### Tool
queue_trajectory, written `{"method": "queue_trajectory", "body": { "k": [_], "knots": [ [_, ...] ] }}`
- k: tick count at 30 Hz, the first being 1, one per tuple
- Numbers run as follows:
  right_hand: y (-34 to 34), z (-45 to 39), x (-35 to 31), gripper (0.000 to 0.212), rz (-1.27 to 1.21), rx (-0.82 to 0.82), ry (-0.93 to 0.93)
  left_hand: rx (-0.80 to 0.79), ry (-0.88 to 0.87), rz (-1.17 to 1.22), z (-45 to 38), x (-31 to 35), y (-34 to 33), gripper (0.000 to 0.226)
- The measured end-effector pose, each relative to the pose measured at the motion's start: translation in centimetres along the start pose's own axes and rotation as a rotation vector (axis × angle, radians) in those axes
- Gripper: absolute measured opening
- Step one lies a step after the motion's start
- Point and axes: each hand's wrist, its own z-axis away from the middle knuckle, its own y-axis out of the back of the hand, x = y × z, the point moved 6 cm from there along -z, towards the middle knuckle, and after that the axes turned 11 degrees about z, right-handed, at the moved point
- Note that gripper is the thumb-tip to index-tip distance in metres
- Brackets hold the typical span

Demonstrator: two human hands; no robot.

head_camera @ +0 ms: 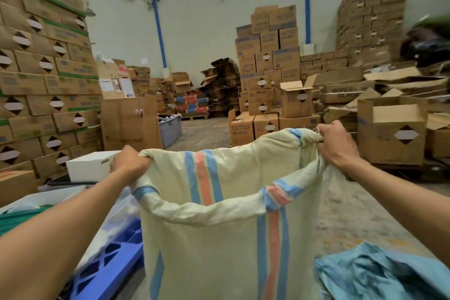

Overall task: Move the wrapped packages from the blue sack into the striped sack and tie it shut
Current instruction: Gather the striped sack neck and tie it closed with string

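The striped sack (219, 246), pale yellow with blue and orange stripes, stands upright in front of me with its mouth held wide. My left hand (129, 162) grips the left side of the rim. My right hand (337, 145) grips a bunched part of the rim on the right, held a little higher. The sack's inside is hidden by its near wall. The blue sack (379, 273) lies crumpled on the floor at the lower right. No wrapped packages show.
Stacked cardboard boxes (43, 75) wall in the left side, and more boxes (392, 129) crowd the right and back. A blue plastic pallet (109, 273) lies at the lower left beside a white box (90, 165). Bare concrete floor (204, 131) runs between the stacks.
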Motion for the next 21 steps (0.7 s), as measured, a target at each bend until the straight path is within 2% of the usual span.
{"method": "queue_trajectory", "body": {
  "k": [2,3,5,7,9,10,12,14,16,19,21],
  "knots": [
    [-1.1,-0.3,0.1,0.010,-0.052,-0.068,-0.031,-0.284,0.184,0.161,-0.4,-1.4,-1.8,0.062],
    [-1.5,-0.5,0.1,0.014,-0.106,-0.117,-0.056,-0.404,0.246,0.285,-0.6,-1.7,-2.4,0.060],
    [-1.6,-0.9,0.2,0.021,-0.307,-0.229,-0.152,-0.541,0.320,0.510,0.2,-0.6,-2.5,0.050],
    [-1.8,-0.9,-0.2,0.032,-0.583,-0.435,-0.262,-0.610,0.320,0.734,0.9,1.2,-2.3,0.043],
    [-1.9,-0.4,-0.8,0.046,-0.716,-0.713,-0.313,-0.623,0.275,0.824,1.4,2.6,-1.9,0.032],
    [-1.7,-0.1,-0.9,0.054,-0.714,-0.821,-0.294,-0.624,0.248,0.811,1.8,3.1,-1.8,0.028],
    [-1.4,0.0,-1.1,0.060,-0.689,-0.919,-0.236,-0.588,0.129,0.663,1.5,3.4,-1.7,0.021],
    [-0.8,-0.2,-1.4,0.043,-0.582,-0.819,-0.153,-0.409,-0.098,0.372,0.3,3.5,-0.8,0.015],
    [-0.2,-1.2,-0.9,0.032,-0.393,-0.526,-0.088,-0.151,-0.242,0.098,-1.0,3.2,0.7,0.017],
    [1.4,-1.3,0.5,0.021,-0.189,-0.106,-0.136,0.108,-0.180,-0.022,-1.7,2.4,2.5,0.014],
    [2.3,-0.8,1.6,0.011,-0.093,0.105,-0.175,0.089,-0.097,-0.062,-1.0,2.5,2.7,0.020]
  ]
}}
